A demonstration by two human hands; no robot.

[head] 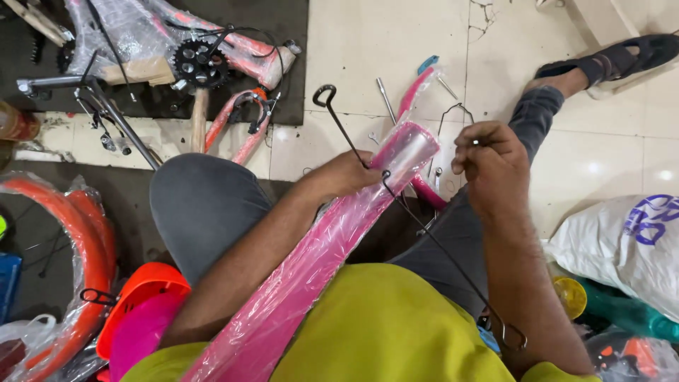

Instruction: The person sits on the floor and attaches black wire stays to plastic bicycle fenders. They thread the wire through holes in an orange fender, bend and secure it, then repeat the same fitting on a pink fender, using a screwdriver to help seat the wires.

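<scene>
I sit on the floor with a long pink mudguard wrapped in clear plastic across my lap. My left hand grips its upper part near the end. A thin black wire stay with a looped end rises from under that hand. A second black wire stay runs from the mudguard down to my right side. My right hand is held up beside the mudguard's end, its fingertips pinched on a small metal part too small to make out.
A bicycle frame with a black chainring lies on a dark mat at the top left. Orange mudguards in plastic lie at left. Metal rods and another pink part lie on the tiles ahead. A white sack sits at right.
</scene>
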